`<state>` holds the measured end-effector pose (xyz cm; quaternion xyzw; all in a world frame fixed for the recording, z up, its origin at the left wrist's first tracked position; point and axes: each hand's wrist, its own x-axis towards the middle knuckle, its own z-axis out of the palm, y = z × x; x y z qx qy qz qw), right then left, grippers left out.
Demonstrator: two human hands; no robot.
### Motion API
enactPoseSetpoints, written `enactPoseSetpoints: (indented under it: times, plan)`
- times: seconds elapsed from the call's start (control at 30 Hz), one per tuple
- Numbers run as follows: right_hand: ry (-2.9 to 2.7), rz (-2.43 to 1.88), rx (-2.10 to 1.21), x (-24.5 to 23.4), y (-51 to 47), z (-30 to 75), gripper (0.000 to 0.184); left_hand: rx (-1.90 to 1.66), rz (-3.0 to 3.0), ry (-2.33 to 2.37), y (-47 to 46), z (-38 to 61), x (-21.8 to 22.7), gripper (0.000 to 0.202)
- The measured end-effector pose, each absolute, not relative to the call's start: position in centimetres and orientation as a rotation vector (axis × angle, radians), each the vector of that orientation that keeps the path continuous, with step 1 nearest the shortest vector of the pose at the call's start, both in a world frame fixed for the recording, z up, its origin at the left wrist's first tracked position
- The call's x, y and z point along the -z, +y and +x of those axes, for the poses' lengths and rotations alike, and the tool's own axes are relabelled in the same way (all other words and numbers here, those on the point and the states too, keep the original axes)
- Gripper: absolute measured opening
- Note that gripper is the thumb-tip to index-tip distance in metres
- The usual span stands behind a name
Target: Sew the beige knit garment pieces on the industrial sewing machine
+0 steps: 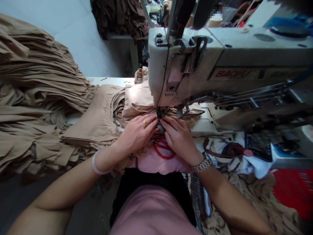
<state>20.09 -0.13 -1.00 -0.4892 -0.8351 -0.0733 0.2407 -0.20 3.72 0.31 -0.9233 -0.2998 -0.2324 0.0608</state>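
My left hand [140, 132], with a gold ring, is at the presser foot [160, 115] of a white industrial sewing machine [158, 65]. Its bent fingers hold the edge of tan fabric [138, 94] against the machine bed. From the other side, my right hand [179, 135] presses the fabric with fingers close together, the fingertips almost meeting the left ones. The needle and the exact edge being held are mostly hidden by the fingers and foot. Just below my hands lies a red-handled tool [164, 153], probably scissors, near my lap.
Large stacks of tan fabric pieces [44, 71] fill the left side. Dark brown pieces [119, 19] hang at the back. To the right are a phone-like black device [258, 147], white cloth [261, 164] and a red basket [292, 189]. Threads run along the machine arm.
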Motion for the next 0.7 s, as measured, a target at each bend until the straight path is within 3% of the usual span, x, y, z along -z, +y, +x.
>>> enactPoseSetpoints:
  times: [0.3, 0.53, 0.7]
  plan:
    - [-2.354, -1.408, 0.328, 0.7, -0.3, 19.1, 0.037, 0.657, -2.786, -0.903, 3.7, -0.2, -0.5, 0.031]
    - [-2.514, -1.18, 0.452, 0.2, 0.0, 19.8, 0.036, 0.718, -2.871, -0.885, 4.3, 0.0, -1.2, 0.023]
    - [-2.376, -1.182, 0.217, -0.4, 2.5, 24.0, 0.031, 1.085, -2.509, -1.715, 13.2, -4.3, -1.6, 0.024]
